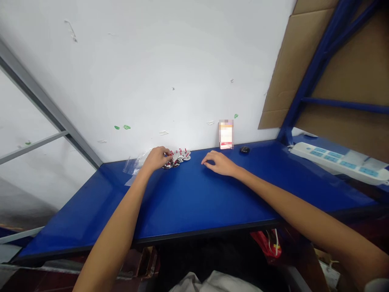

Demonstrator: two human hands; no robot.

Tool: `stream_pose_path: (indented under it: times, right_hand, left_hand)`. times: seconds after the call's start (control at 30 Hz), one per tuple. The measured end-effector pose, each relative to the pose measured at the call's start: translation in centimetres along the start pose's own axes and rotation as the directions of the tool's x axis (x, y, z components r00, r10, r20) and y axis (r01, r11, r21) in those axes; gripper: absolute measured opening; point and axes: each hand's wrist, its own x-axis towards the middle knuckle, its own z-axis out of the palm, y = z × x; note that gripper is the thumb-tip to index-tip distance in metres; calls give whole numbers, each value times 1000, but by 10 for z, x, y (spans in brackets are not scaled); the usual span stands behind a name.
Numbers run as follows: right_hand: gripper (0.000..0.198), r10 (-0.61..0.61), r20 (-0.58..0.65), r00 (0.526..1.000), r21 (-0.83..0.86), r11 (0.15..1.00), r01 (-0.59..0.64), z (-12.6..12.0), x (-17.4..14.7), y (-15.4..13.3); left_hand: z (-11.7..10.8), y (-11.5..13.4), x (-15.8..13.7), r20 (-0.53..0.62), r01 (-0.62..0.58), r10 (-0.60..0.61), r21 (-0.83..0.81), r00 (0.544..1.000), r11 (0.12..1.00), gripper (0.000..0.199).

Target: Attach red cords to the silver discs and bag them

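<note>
At the back of the blue table a small pile of shiny round metal discs with red loops [180, 157] lies near the wall. My left hand [157, 159] reaches to the left side of this pile, its fingers bent and closed around one of the discs; the fingertips partly cover it. Just left of that hand, partly behind it, is a clear plastic bag [133, 165]. My right hand [221, 163] hovers over or rests on the table to the right of the pile. Its fingers are loosely curved, with a gap to the thumb, and nothing shows in them.
A phone-like upright card or screen [225, 136], partly blurred, leans on the white wall [194, 73]. Beside it is a small black object [244, 149]. A white power strip [337, 162] lies at the right, by a blue metal frame [316, 61]. The blue table [188, 202] has a dark front edge.
</note>
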Motion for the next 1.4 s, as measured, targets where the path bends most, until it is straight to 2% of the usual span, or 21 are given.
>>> stream_pose_path:
  times: [0.1, 0.17, 0.23, 0.3, 0.4, 0.47, 0.57, 0.8, 0.97, 1.17, 1.3, 1.4]
  right_hand:
    - [23, -7, -4, 1000, -5, 1000, 7, -1, 0, -3]
    - [22, -15, -22, 1000, 7, 1000, 15, -1, 0, -6]
    - [22, -26, -55, 998, 46, 999, 29, -1, 1, -11]
    - [20, -25, -107, 994, 121, 992, 38, 0, 2, -16]
    - [18, 21, -216, 976, 231, 973, 30, 0, 4, -21]
    - [19, 48, -258, 965, 261, 965, 22, 0, 4, -23]
    - [15, 25, -244, 969, 242, 970, 36, -3, 4, -23]
    - [8, -51, -218, 975, 207, 974, 97, -7, 2, -22]
    - [9, -58, -201, 978, 116, 990, 83, -7, 0, -24]
    - [9, -75, -158, 985, 60, 995, 86, -6, -1, -23]
    - [10, -92, -154, 984, 72, 992, 104, -5, -1, -23]
    - [9, -97, -153, 983, 65, 992, 108, -5, -1, -26]
  left_hand:
    - [-5, 20, -1, -108, 88, -109, -187, 988, 978, 15]
    - [0, 37, -1, -91, 124, -178, -423, 980, 898, 15]
    - [12, 56, -2, 1, 139, -189, -680, 982, 720, 20]
    - [28, 75, -4, 77, 153, -165, -840, 983, 521, 27]
    - [49, 99, -9, 177, 215, -155, -935, 972, 282, 34]
    - [56, 109, -14, 219, 242, -124, -947, 968, 210, 37]
    - [60, 114, -20, 231, 248, -103, -949, 967, 195, 37]
    - [63, 107, -21, 236, 251, -91, -936, 968, 248, 40]
    - [61, 109, -20, 288, 283, -6, -937, 958, 204, 42]
    - [61, 111, -21, 311, 301, 7, -926, 950, 229, 47]
    - [62, 111, -22, 287, 266, 72, -939, 955, 218, 44]
    - [63, 110, -21, 226, 201, 85, -950, 970, 238, 44]
